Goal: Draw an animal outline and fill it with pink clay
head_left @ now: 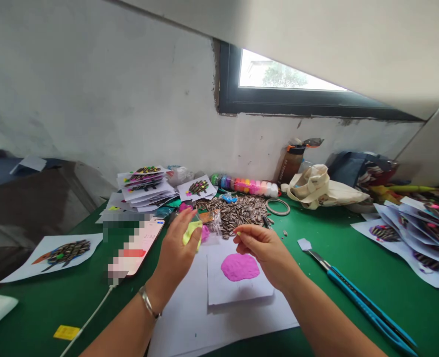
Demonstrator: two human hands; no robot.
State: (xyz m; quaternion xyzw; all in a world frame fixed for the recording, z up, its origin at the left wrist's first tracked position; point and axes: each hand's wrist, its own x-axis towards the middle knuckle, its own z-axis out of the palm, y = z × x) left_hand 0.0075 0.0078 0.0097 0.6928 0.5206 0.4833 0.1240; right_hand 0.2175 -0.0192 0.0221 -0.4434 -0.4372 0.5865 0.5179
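My left hand (175, 250), with a silver bangle at the wrist, is closed around a lump of yellow modelling clay (192, 234). Thumb and fingers of my right hand (264, 250) are pinched together over the white card (219, 293); a tiny pale yellow bit shows at the fingertips. A flat purple-pink clay oval (240, 267) is stuck on that card, which lies on larger white sheets (182, 322). Behind my hands is a heap of striped sunflower seeds (247, 210). A clear bag with pink clay (205, 233) sits beside my left hand, partly hidden.
A phone (145, 245) with a cable lies left, near a seed picture (65, 253). Stacked seed pictures (148, 191) stand behind it, more (420, 238) at far right. A blue utility knife (364, 297) lies right. Tape ring (278, 207), clay tubs (247, 186), bottle (291, 163) and cloth bag (316, 188) line the back.
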